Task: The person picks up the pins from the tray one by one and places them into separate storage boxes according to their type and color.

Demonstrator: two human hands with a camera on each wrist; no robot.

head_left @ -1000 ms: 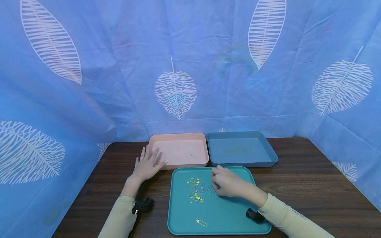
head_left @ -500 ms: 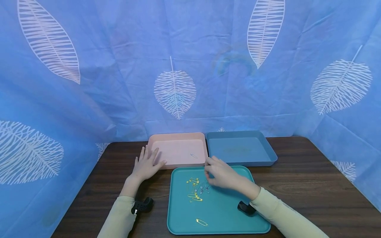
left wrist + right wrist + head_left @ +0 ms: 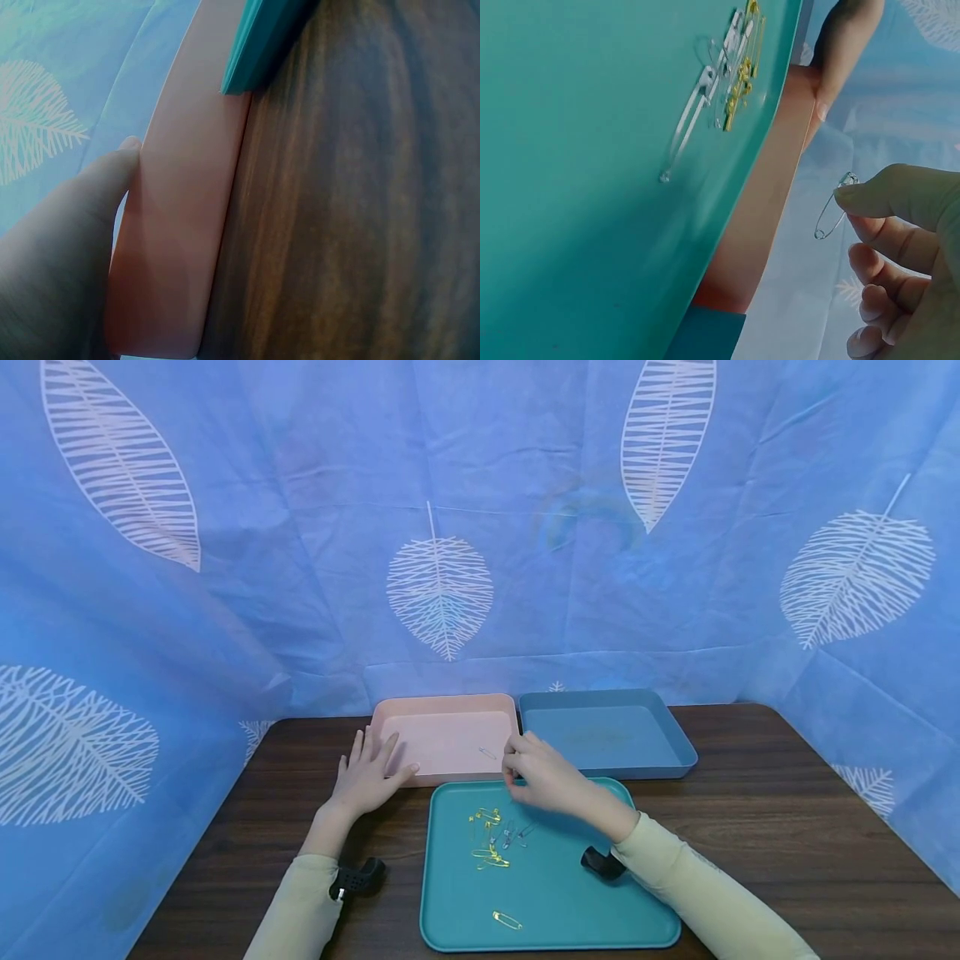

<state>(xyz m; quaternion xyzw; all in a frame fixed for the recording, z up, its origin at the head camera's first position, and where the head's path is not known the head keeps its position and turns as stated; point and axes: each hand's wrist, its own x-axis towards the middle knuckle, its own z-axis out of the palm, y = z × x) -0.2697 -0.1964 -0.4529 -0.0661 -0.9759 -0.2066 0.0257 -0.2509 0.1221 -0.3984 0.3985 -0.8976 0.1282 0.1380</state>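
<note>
My right hand (image 3: 543, 777) pinches a silver safety pin (image 3: 831, 208) between thumb and forefinger, close to the front right corner of the pink tray (image 3: 435, 771). In the head view the held pin is hidden by the fingers. My left hand (image 3: 367, 779) rests with spread fingers on the left front corner of the pink tray; its thumb (image 3: 129, 150) lies at the rim. One silver safety pin (image 3: 487, 752) lies inside the pink tray. On the green tray (image 3: 570, 902) lie several gold safety pins (image 3: 491, 857), several silver safety pins (image 3: 508, 837) and a separate gold pin (image 3: 507, 920) near the front.
A blue tray (image 3: 607, 735) stands right of the pink one, both behind the green tray. All sit on a dark wooden table (image 3: 780, 827). A blue cloth (image 3: 315, 568) with white leaf prints hangs behind and at the sides.
My right hand has moved left and away from me, from over the silver pins on the green tray to the pink tray's front right corner. The left hand has stayed put.
</note>
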